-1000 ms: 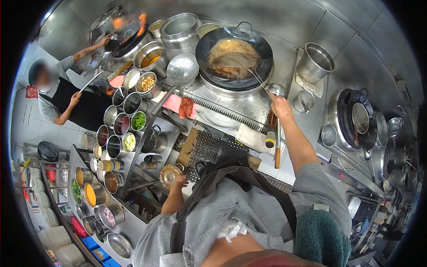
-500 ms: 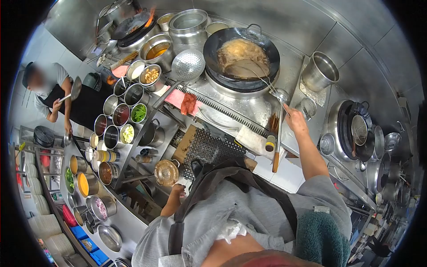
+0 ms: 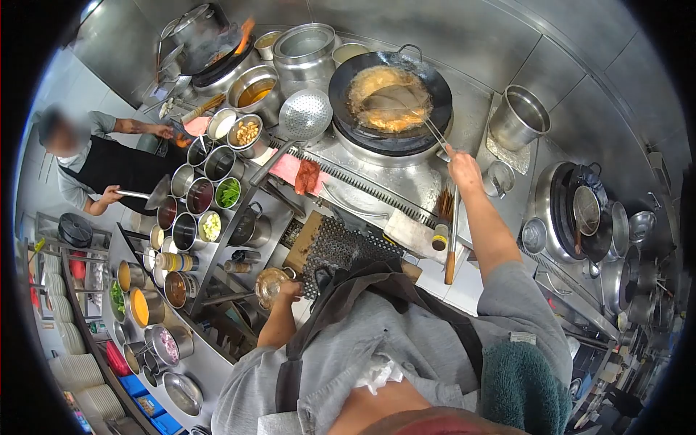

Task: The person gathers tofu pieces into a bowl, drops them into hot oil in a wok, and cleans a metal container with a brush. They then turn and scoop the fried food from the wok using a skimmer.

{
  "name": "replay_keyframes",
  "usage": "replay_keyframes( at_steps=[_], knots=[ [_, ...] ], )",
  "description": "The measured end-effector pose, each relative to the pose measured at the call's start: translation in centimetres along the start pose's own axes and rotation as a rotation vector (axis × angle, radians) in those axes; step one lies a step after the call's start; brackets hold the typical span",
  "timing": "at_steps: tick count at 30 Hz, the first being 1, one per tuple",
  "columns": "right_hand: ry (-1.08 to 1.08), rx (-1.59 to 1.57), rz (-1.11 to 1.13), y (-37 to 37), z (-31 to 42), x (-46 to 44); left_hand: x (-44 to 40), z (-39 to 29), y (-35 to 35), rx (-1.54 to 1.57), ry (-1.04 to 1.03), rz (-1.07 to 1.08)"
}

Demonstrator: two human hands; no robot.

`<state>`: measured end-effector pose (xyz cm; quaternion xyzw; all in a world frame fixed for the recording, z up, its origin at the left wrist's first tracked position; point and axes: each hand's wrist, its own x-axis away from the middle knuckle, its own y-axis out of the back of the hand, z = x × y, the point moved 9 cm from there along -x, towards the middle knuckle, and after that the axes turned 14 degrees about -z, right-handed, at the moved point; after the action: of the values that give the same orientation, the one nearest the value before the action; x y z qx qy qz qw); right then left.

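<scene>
My right hand (image 3: 465,171) is closed around the handle of a wire-mesh skimmer (image 3: 395,101). The skimmer's round mesh head lies in a black wok (image 3: 341,105) of bubbling oil with orange-golden food in it. Low on the left, my left hand (image 3: 291,291) is against the right edge of a round, brownish, shiny vessel (image 3: 268,286) with a loop handle. Its fingers look curled, but what they hold, if anything, is hidden. A long wooden-handled tool (image 3: 450,266) stands below my right hand.
A perforated ladle (image 3: 306,114) rests left of the wok. Pots and tins of ingredients (image 3: 229,193) crowd the left counter. A co-worker (image 3: 109,163) holds a ladle (image 3: 159,193) beside a flaming wok (image 3: 217,61). A tall metal pot (image 3: 518,116) stands right of my wok.
The skimmer head has shifted up in the oil, and orange food shows below it. My left hand has moved up to the round vessel. The co-worker's ladle is lower.
</scene>
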<state>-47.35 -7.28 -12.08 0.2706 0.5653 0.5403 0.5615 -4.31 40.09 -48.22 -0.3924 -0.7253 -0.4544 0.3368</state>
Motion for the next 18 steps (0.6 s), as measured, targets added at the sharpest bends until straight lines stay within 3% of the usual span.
replay_keyframes(
  at_steps=[1, 5, 7, 8, 10, 11, 14, 15, 18],
  knots=[
    [0.000, -0.002, -0.001, -0.1, 0.0, -0.7, -4.1, 0.2, -1.3, -0.205, -0.496, 0.195],
    [0.005, 0.040, 0.033, 0.3, -0.6, -2.3, -0.7, -1.0, -1.5, -0.362, -0.418, 0.055],
    [-0.004, 0.037, 0.064, 1.5, -1.4, -2.2, 2.1, 0.3, -0.8, -0.033, -0.094, -0.001],
    [-0.002, 0.038, 0.069, 1.6, -2.1, -2.0, 2.8, 0.8, -0.5, -0.032, -0.089, 0.001],
    [0.011, 0.008, 0.093, 1.9, -3.4, -1.3, 3.1, 1.5, -0.9, -0.235, -0.359, 0.059],
    [0.017, 0.011, 0.095, 2.0, -4.1, -0.8, 3.0, 1.9, -1.2, -0.230, -0.357, 0.061],
    [0.016, -0.026, 0.115, 1.3, -5.1, 1.7, 5.4, 4.4, 0.1, -0.267, 0.021, -0.116],
    [0.033, -0.064, 0.109, 1.1, -4.9, 2.6, 9.2, 1.1, 0.3, -0.419, -0.027, -0.088],
    [0.026, -0.091, 0.135, 0.2, -4.0, 4.5, 7.4, 2.1, 0.3, -0.405, -0.068, -0.093]
  ],
)
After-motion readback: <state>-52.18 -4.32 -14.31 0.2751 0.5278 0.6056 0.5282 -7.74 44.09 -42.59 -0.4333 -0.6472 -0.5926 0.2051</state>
